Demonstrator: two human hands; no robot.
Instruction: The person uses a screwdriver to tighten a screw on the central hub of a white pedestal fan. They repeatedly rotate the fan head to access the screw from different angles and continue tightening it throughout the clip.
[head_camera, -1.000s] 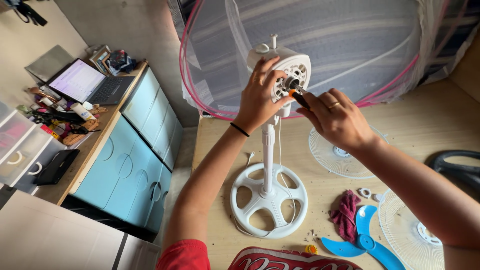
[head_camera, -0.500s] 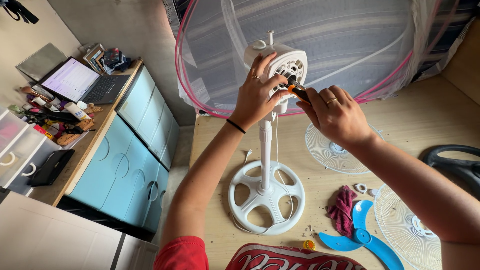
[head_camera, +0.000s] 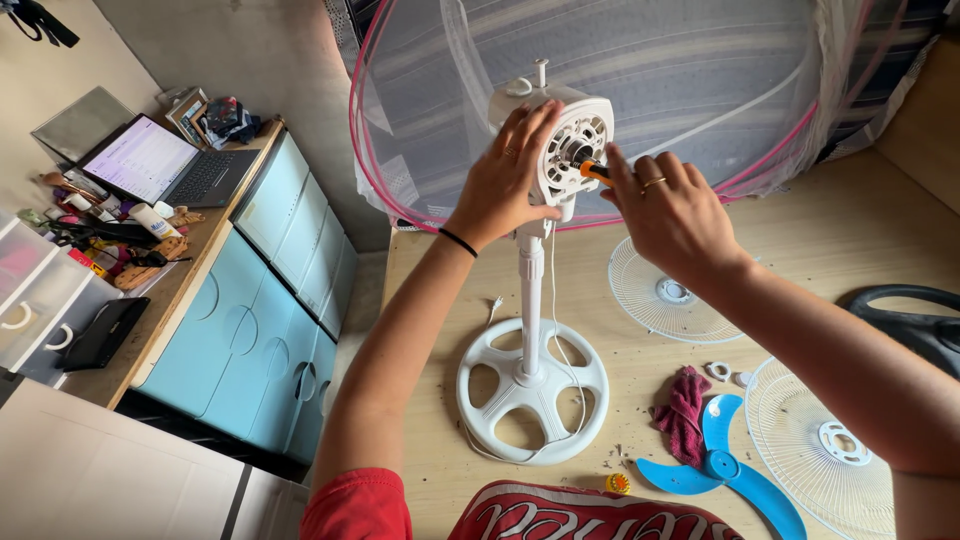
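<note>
Head view: left hand (head_camera: 503, 178) grips fan motor (head_camera: 565, 140); right hand (head_camera: 668, 212) pinches screwdriver (head_camera: 594, 171).

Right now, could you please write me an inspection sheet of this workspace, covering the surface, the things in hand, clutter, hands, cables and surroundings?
Surface: wooden floor, with small specks near the base.
Things in hand: white fan motor head on its stand, upright, guards and blade off; orange-handled tool at the motor's front.
Clutter: two white guards, blue blade, dark red rag, small rings, yellow cap.
Hands: left hand braces the motor head; right hand holds the tool.
Cables: white cord hangs beside the stand to the base.
Surroundings: mesh net, blue drawers, laptop on a crowded desk.
</note>
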